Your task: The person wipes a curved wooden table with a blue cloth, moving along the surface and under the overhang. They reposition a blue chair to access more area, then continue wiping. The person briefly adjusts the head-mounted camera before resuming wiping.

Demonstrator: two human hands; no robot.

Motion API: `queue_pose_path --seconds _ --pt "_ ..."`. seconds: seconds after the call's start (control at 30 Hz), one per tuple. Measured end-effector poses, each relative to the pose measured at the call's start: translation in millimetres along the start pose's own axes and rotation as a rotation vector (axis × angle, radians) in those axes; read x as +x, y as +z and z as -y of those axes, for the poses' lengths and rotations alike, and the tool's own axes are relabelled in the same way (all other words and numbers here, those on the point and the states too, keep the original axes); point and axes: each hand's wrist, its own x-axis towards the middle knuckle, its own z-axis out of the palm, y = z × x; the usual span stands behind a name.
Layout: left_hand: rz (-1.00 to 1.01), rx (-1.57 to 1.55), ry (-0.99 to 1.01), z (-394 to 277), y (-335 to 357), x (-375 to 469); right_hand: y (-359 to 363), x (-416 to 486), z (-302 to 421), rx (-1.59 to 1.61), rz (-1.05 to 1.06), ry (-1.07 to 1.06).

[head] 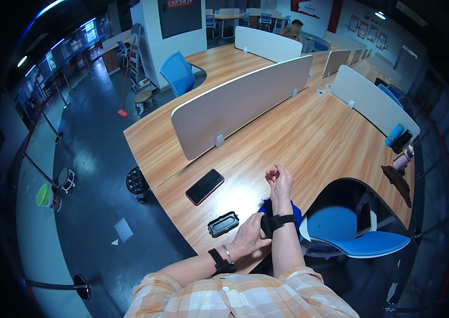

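My left hand [250, 234] grips a black wrist strap [275, 223] with a dark module, which is fastened around my right wrist. My right hand [280, 181] is raised over the desk [288, 139], palm turned up, with its fingers loosely curled and nothing in them. Behind my right forearm, a blue cloth-like item [296, 214] shows at the desk's edge, partly hidden. To the left of my hands lies a small black oblong tray [223, 224]. A smartphone [205, 187] with a dark screen rests farther back. Another black strap [219, 260] and a silver bracelet [228, 254] circle my left wrist.
A blue chair [333, 224] stands at the desk's curved edge on my right. Partitions [244, 107] divide the desks. Bottles [403, 158] and a brown item [397, 185] sit at the right end. Stools and barrier posts stand on the left floor; a person [292, 31] is far back.
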Motion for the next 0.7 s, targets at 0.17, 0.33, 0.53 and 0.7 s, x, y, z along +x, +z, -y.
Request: queue_pose_path --seconds 0.17,0.33,0.53,0.7 --pt "-0.008 0.029 0.022 4 2 0 1 0 0 -0.009 0.003 -0.009" --pt "0.092 0.152 -0.051 1 -1 3 -9 3 -7 -0.042 0.001 0.022" --pt "0.082 0.437 -0.366 93 -77 21 -57 -1 -2 -0.182 -0.061 0.056" --pt "0.086 0.601 -0.655 160 -88 -20 -84 -10 2 -0.217 -0.1 0.087"
